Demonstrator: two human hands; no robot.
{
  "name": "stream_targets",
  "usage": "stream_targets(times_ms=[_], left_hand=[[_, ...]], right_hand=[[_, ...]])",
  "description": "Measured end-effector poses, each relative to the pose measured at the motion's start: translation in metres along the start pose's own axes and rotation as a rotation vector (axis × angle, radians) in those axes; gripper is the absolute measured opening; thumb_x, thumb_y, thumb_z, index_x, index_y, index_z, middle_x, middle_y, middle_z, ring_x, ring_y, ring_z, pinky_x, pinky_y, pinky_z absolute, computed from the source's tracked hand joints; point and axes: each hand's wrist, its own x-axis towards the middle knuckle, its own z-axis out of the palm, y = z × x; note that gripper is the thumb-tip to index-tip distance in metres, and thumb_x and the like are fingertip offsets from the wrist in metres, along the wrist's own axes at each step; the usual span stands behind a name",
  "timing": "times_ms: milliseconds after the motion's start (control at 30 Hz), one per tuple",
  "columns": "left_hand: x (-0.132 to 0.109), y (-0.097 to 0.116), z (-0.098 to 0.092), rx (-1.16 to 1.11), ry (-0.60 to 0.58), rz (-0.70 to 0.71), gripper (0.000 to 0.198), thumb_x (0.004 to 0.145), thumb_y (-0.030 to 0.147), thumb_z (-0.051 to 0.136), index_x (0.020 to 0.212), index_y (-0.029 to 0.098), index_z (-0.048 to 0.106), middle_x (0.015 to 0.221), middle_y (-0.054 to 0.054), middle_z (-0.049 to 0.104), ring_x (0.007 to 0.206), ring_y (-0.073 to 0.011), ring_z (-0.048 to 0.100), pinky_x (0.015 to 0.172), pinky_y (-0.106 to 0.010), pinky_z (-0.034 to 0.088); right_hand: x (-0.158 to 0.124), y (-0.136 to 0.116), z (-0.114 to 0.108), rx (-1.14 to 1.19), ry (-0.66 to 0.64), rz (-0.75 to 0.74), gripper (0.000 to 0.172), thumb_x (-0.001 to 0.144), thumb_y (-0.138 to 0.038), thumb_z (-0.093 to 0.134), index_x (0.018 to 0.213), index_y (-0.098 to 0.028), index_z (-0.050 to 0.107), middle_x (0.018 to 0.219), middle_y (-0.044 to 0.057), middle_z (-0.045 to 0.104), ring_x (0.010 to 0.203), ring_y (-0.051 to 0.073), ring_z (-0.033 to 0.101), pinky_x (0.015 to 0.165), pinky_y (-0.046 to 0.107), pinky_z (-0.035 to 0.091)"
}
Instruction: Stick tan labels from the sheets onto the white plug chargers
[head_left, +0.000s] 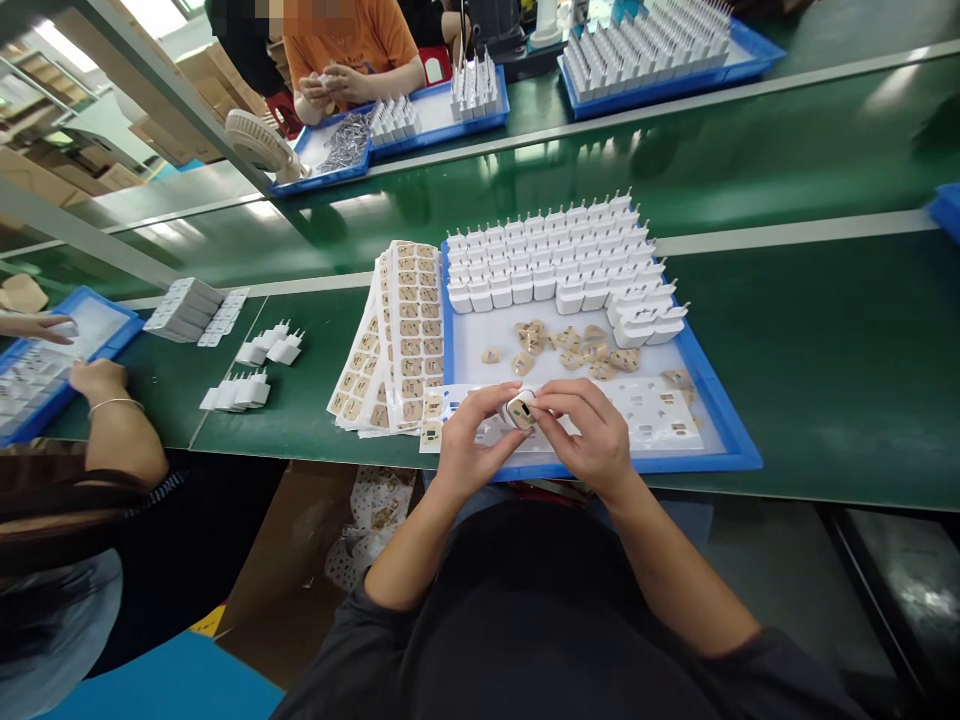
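Both hands on one white plug (519, 411), left hand (469, 445) pinching its side, right hand (592, 435) gripping the other side, held over the near rim of the blue tray (720, 420), plug rows (559, 265) behind, label sheets (397, 340) just left

Nothing here can be read. The tan labels on the sticker sheets (409, 330) beside the blue tray (675, 465) carry small dark marks, too tiny to make out. The label on the held white charger (519, 410) is just as unclear.
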Motion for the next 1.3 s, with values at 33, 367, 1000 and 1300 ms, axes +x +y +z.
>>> stream_targets(times_ms=[33,367,1000,1300], left_hand=[[-0.001,0.0,0.0,-0.004,0.003,-0.007,0.042,0.088,0.029,0.074,0.127,0.024,0.06,0.132,-0.011,0.068,0.126,-0.0262,0.064,0.097,-0.04,0.061],[-0.002,0.002,0.001,-0.052,0.007,-0.008,0.044,0.089,0.032,0.073,0.129,0.024,0.058,0.132,-0.012,0.068,0.127,-0.0252,0.064,0.093,-0.036,0.064],[0.0,0.0,-0.001,-0.167,-0.011,-0.131,0.044,0.089,0.035,0.072,0.13,0.025,0.058,0.132,-0.009,0.068,0.125,-0.0247,0.065,0.094,-0.036,0.063],[0.004,0.002,-0.004,-0.219,-0.065,-0.235,0.042,0.09,0.039,0.07,0.127,0.024,0.06,0.127,-0.01,0.068,0.117,-0.0236,0.066,0.086,-0.03,0.062]], right_hand=[[0.0,0.0,0.0,-0.023,0.001,-0.03,0.02,0.092,-0.013,0.063,0.105,-0.028,0.067,0.096,0.005,0.074,0.087,0.02,0.071,0.073,0.035,0.061],[-0.004,-0.002,-0.002,-0.128,0.021,-0.195,0.03,0.09,-0.011,0.064,0.115,-0.028,0.064,0.095,0.006,0.075,0.078,0.02,0.07,0.067,0.034,0.058],[-0.007,-0.005,-0.004,-0.133,0.025,-0.27,0.039,0.087,-0.01,0.071,0.122,-0.027,0.064,0.095,0.006,0.077,0.076,0.02,0.072,0.063,0.032,0.061],[-0.01,-0.003,-0.004,-0.118,0.021,-0.297,0.036,0.087,-0.01,0.072,0.118,-0.027,0.067,0.097,0.005,0.078,0.08,0.018,0.073,0.065,0.03,0.062]])
